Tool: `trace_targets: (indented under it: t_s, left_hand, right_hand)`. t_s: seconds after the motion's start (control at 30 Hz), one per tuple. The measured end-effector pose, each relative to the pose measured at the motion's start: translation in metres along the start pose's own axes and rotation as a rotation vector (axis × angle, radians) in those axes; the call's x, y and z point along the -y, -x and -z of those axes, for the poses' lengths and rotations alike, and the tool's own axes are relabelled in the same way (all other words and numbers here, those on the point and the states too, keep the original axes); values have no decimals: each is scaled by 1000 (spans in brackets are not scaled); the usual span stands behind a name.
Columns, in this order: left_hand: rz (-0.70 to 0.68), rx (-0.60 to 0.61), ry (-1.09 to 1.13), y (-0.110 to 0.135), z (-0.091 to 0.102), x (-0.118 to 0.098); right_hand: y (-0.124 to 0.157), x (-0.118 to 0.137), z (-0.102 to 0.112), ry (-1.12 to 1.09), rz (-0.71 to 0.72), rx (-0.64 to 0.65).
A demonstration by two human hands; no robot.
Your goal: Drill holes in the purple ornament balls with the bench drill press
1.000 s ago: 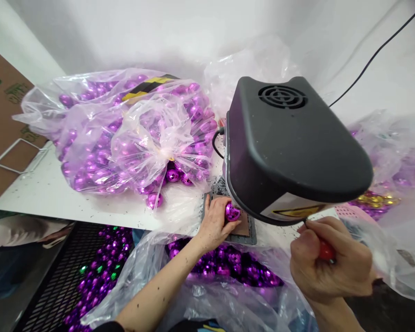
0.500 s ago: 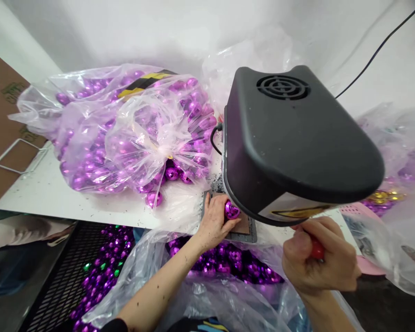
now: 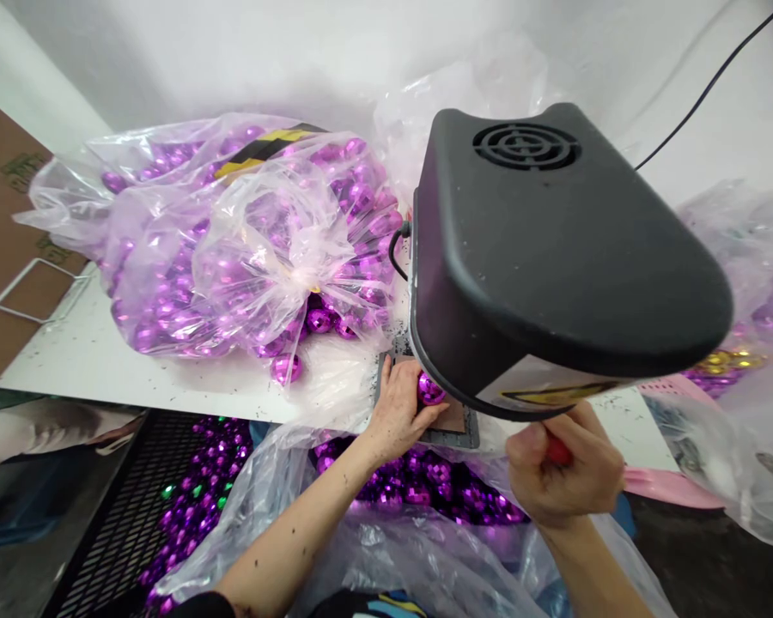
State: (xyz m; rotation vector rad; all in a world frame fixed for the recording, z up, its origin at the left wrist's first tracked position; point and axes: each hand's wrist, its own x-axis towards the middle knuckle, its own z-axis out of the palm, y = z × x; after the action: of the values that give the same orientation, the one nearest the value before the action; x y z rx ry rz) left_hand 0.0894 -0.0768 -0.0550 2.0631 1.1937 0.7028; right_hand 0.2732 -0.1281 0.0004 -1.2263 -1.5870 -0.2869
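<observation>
My left hand (image 3: 399, 403) grips a shiny purple faceted ball (image 3: 430, 389), thumb and fingers around its near-left side. Under the ball lies a brown pad (image 3: 449, 419) on the dark base plate (image 3: 470, 433) of a machine. The machine's large black housing (image 3: 567, 240) stands over it and hides part of the ball and whatever is above it. To the right, my right hand (image 3: 563, 468) is closed in a fist around a red handle (image 3: 557, 451) at the housing's front edge.
A clear bag (image 3: 167, 266) full of purple balls fills the white table's left side; a loose ball (image 3: 287, 368) lies before it. Below the table edge, an open plastic bag holds more balls (image 3: 418, 481). A black crate (image 3: 103, 506), carton (image 3: 6, 240) and pink basket (image 3: 673, 485) stand around.
My right hand has moved left with the red handle. The black housing appears slightly higher and larger in view. My left hand and the ball have hardly moved.
</observation>
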Motion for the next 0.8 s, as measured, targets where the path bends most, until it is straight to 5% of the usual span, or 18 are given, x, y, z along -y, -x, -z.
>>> trace_targets:
  t_s: [0.23, 0.33, 0.47, 0.57, 0.67, 0.73, 0.8]
  left_hand:
    - [10, -4, 51, 1, -2, 2]
    - [-6, -34, 74, -1, -6, 5]
    - [0, -107, 150, 10, -4, 3]
    - [19, -88, 181, 40, 14, -6]
    - [39, 86, 141, 71, 43, -14]
    - [51, 163, 123, 74, 62, -12]
    - [54, 99, 62, 58, 75, -1]
  right_hand:
    - [-5, 0, -5, -25, -15, -14]
    - [-34, 10, 11, -53, -37, -35]
    - [-84, 18, 18, 55, -141, -222]
    - [-105, 17, 15, 71, -144, -228]
    - [-107, 13, 14, 83, -136, -192]
    - [-102, 9, 14, 76, -150, -186]
    - [-100, 5, 13, 58, -195, -192]
